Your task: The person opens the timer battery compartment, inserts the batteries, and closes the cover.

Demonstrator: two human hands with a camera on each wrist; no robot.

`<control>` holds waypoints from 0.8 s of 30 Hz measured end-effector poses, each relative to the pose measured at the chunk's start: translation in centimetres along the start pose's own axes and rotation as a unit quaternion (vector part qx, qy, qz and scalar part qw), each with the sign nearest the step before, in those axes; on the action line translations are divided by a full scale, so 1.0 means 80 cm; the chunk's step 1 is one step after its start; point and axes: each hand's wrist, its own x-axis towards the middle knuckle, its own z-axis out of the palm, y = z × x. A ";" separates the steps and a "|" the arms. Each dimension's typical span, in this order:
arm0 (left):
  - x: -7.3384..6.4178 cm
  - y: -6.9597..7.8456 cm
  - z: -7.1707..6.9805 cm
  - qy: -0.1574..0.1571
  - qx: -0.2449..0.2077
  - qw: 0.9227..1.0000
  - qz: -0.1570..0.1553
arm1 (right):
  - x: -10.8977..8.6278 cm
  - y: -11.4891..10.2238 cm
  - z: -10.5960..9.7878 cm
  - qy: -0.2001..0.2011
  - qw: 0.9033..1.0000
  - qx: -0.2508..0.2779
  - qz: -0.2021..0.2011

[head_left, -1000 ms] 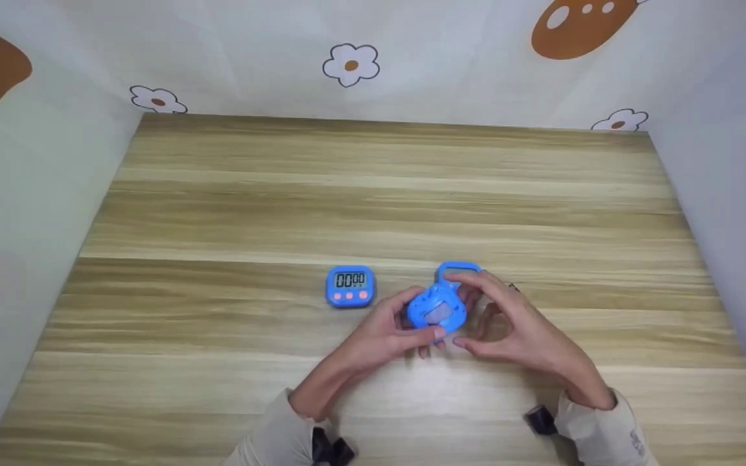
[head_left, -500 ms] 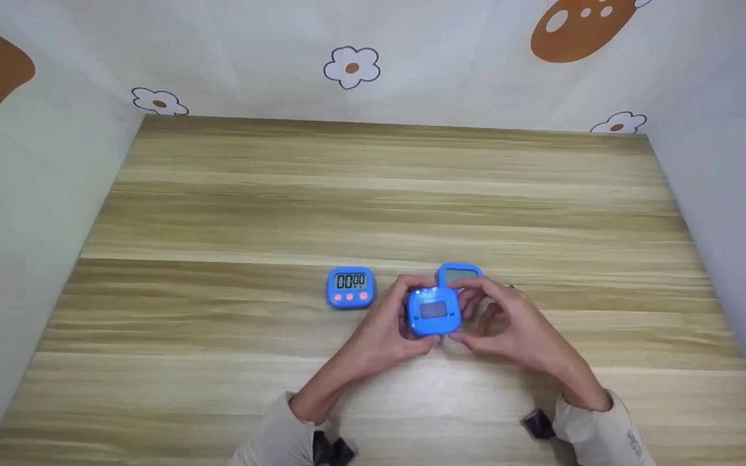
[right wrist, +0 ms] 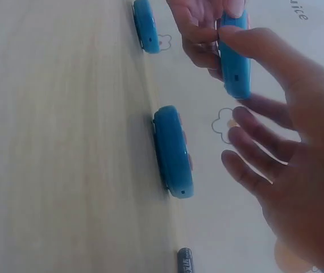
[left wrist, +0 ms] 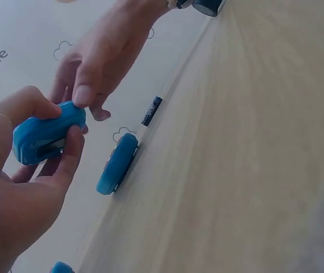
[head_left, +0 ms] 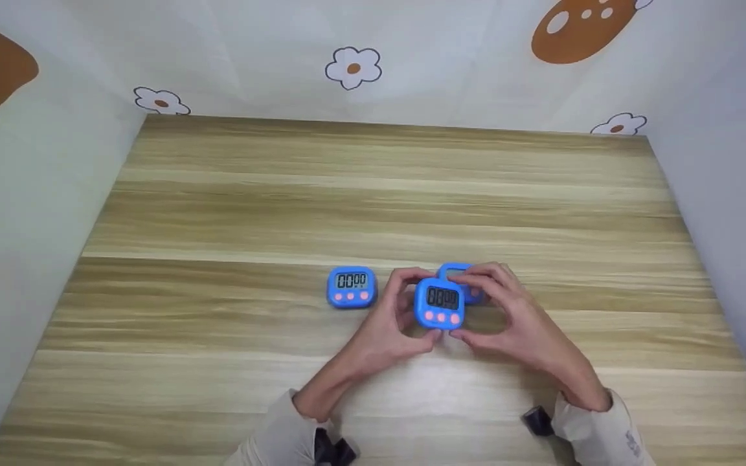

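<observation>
Close above the table, my left hand grips a blue kitchen timer by its left side, thumb below and fingers above. The timer's face is turned up, with dark digits on its screen and a row of pink buttons. My right hand pinches the same timer by its right edge between thumb and forefinger, its other fingers spread in the right wrist view. Behind the hands a second blue timer lies on the table, partly covered. To the left, a third timer reads 00 00.
A small dark lettered cylinder, like a battery, lies on the table beyond the second timer; the right hand hides it in the head view. A patterned cloth wall closes the back of the wooden table. Dark wrist cameras hang at the sleeves.
The held timer has been turned from its back to its face, showing screen and buttons. The right hand's fingers have come onto its edge. The other timers have stayed put.
</observation>
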 end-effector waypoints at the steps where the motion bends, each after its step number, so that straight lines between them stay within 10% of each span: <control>1: 0.001 0.002 -0.002 0.001 0.025 1.000 -0.003 | 0.001 0.003 0.000 -0.001 1.000 -0.012 0.003; 3: 0.004 0.007 -0.009 0.000 0.113 0.994 -0.005 | 0.008 0.006 0.001 -0.003 0.999 -0.036 -0.004; 5: 0.010 0.015 -0.019 -0.004 0.242 0.970 -0.003 | 0.019 0.008 0.003 -0.010 0.997 -0.069 -0.014; 10: 0.029 0.025 -0.045 -0.030 0.518 0.855 0.001 | 0.053 0.012 0.013 -0.058 0.985 -0.163 -0.027; 13: 0.037 0.022 -0.054 -0.052 0.588 0.807 -0.012 | 0.066 0.015 0.024 -0.096 0.976 -0.195 -0.022; 16: 0.040 0.020 -0.055 -0.063 0.610 0.790 -0.030 | 0.070 0.014 0.028 -0.118 0.970 -0.213 -0.014; 24: 0.055 0.033 -0.028 -0.075 0.625 0.776 -0.025 | 0.040 0.016 -0.019 -0.096 0.970 -0.220 0.047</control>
